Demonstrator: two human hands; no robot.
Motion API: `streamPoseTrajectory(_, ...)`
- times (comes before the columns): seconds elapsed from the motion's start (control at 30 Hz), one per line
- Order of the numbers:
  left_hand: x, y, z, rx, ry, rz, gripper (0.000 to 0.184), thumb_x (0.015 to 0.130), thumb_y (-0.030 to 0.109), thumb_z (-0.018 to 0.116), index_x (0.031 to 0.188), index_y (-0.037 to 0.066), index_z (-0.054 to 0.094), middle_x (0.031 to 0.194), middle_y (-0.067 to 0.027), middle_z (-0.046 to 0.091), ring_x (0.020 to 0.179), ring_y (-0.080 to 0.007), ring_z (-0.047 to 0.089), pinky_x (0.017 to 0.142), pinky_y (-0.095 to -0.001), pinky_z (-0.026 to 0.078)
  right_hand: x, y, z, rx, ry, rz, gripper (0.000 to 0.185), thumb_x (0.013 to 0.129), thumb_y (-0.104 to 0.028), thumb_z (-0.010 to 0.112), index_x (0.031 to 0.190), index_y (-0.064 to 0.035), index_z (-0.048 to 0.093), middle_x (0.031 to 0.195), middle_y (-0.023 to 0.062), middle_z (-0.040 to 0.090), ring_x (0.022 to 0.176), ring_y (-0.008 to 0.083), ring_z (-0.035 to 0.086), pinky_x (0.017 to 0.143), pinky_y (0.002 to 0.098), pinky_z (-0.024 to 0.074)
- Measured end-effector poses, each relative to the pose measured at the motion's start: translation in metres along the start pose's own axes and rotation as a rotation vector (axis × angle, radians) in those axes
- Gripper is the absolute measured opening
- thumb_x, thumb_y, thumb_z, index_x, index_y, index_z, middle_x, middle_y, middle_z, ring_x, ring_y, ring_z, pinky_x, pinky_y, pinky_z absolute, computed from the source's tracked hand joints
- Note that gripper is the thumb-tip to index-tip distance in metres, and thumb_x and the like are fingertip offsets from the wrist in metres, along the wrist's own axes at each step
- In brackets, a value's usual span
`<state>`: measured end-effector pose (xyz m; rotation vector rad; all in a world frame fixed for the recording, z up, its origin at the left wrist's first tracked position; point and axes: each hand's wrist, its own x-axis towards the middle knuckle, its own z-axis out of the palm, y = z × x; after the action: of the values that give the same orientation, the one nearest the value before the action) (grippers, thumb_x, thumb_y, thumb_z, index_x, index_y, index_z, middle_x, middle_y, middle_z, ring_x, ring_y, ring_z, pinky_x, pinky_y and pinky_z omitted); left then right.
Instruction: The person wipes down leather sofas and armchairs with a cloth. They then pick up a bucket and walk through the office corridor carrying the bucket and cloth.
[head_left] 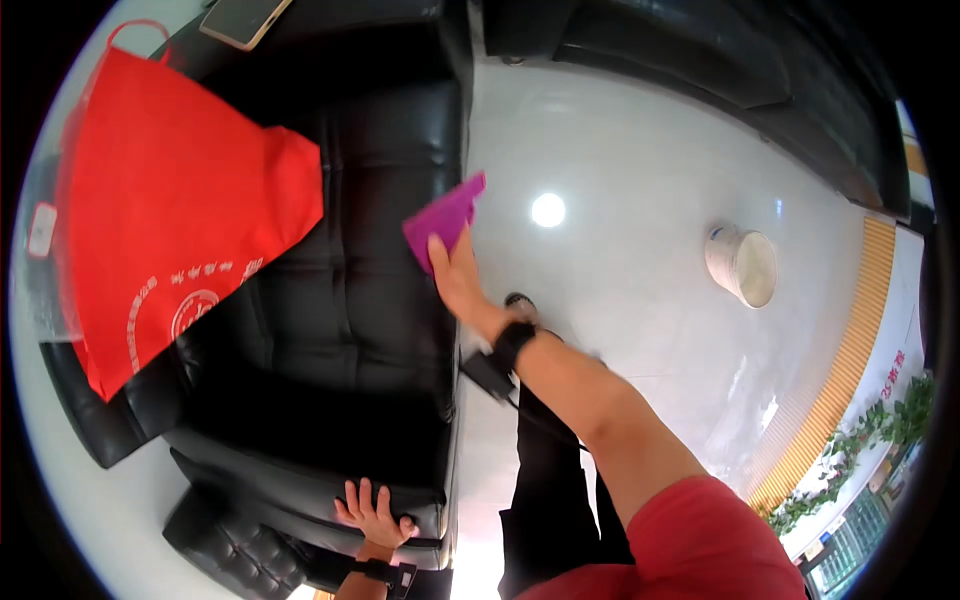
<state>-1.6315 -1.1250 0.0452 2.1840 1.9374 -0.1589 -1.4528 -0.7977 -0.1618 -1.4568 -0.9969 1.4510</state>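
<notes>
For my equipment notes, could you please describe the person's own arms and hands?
The left hand and right hand are ungloved, with black wrist straps. A boxy black device and thin cable show by the right one; the short sleeve is red.

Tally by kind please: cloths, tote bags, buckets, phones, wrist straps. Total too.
Cloths: 1, the purple cloth in the right hand's grip
Tote bags: 1, the red tote bag
Buckets: 1, the white bucket
Phones: 1, the phone
Wrist straps: 2, the right strap and the left strap
Total: 6
</notes>
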Motion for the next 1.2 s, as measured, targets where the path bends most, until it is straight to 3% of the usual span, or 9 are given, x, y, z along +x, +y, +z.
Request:
streamPoseTrajectory(0.13,-0.003,-0.001,-0.003,0.017,-0.067,0.000,0.064,0.090,0.051,0.023,0.139,0.011,0.033,0.142,-0.0190,0.030,0.132,-0.0433,0.023,0.105,-0.0586,0.006,0.091,-0.051,-0.025,0.189,-0.045,0.255,0.068,0.094,-0.038,0.043,0.139,0.0067,0.018,0.144,0.0240,0.025,0.136,0.0313,0.020,0.111,0.0344,0.0161)
streamPoseTrajectory(0.27,-0.001,-0.002,-0.016,0.011,-0.179,-0.030,0.056,0.089,0.043,0.033,0.134,0.009,0.039,0.137,-0.0208,0.035,0.129,-0.0440,0.027,0.104,-0.0589,0.012,0.064,-0.047,-0.025,0.068,-0.012,0.172,0.068,0.095,-0.041,0.039,0.141,0.0035,0.017,0.146,0.0188,0.024,0.137,0.0280,0.019,0.111,0.0328,0.0155)
streamPoseTrajectory(0.3,0.014,0.007,-0.037,-0.091,-0.164,-0.044,0.064,0.090,0.053,0.029,0.134,0.007,0.038,0.140,-0.0201,0.033,0.131,-0.0439,0.024,0.101,-0.0622,0.011,0.050,-0.039,-0.023,0.137,-0.048,0.108,0.068,0.095,-0.041,0.039,0.142,0.0032,0.017,0.146,0.0176,0.024,0.137,0.0270,0.018,0.111,0.0327,0.0148)
streamPoseTrajectory(0.4,0.074,0.021,-0.075,-0.132,-0.131,-0.073,0.043,0.085,0.033,0.047,0.121,0.009,0.052,0.123,-0.0128,0.049,0.114,-0.0340,0.044,0.093,-0.0512,0.031,0.015,-0.019,-0.021,0.297,-0.099,0.267,0.068,0.095,-0.042,0.039,0.142,0.0020,0.016,0.147,0.0151,0.023,0.137,0.0247,0.019,0.111,0.0320,0.0141)
streamPoseTrajectory(0.5,0.139,0.010,-0.044,-0.276,-0.178,0.066,0.045,0.075,0.013,0.055,0.120,0.005,0.051,0.129,-0.0208,0.042,0.122,-0.0436,0.037,0.096,-0.0554,0.029,0.011,-0.023,-0.022,0.419,-0.085,0.477,0.069,0.095,-0.044,0.038,0.143,0.0012,0.016,0.146,0.0133,0.025,0.136,0.0228,0.021,0.110,0.0316,0.0161)
streamPoseTrajectory(0.8,0.463,0.035,0.029,-0.217,0.174,0.007,0.055,0.092,0.027,0.041,0.139,0.003,0.030,0.146,-0.0178,0.023,0.137,-0.0367,0.018,0.106,-0.0537,0.018,0.122,-0.066,-0.041,0.493,-0.070,0.216,0.077,0.093,-0.053,0.035,0.142,0.0025,0.016,0.149,0.0145,0.020,0.138,0.0222,0.015,0.111,0.0305,0.0139)
streamPoseTrajectory(1.07,0.488,0.036,0.079,0.024,0.308,-0.032,0.062,0.092,0.039,0.030,0.137,-0.004,0.030,0.143,-0.0224,0.026,0.133,-0.0416,0.022,0.103,-0.0536,0.020,0.184,0.030,-0.037,0.464,-0.106,0.532,0.069,0.095,-0.046,0.032,0.146,-0.0076,0.005,0.152,0.0125,0.010,0.140,0.0273,0.009,0.112,0.0325,0.0116)
streamPoseTrajectory(1.17,0.489,0.037,0.078,0.043,0.306,-0.007,0.062,0.095,0.039,0.026,0.136,-0.008,0.030,0.142,-0.0258,0.025,0.132,-0.0426,0.023,0.106,-0.0491,0.020,0.165,0.034,-0.041,0.541,-0.083,0.938,0.068,0.096,-0.044,0.031,0.146,-0.0068,0.005,0.151,0.0129,0.012,0.139,0.0274,0.012,0.111,0.0321,0.0121)
streamPoseTrajectory(1.2,0.490,0.035,0.078,0.046,0.305,0.001,0.063,0.095,0.040,0.026,0.136,-0.008,0.030,0.142,-0.0261,0.025,0.132,-0.0428,0.023,0.106,-0.0493,0.020,0.149,0.049,-0.040,0.449,-0.167,0.626,0.067,0.096,-0.042,0.032,0.146,-0.0054,0.005,0.151,0.0136,0.012,0.139,0.0273,0.012,0.111,0.0319,0.0119)
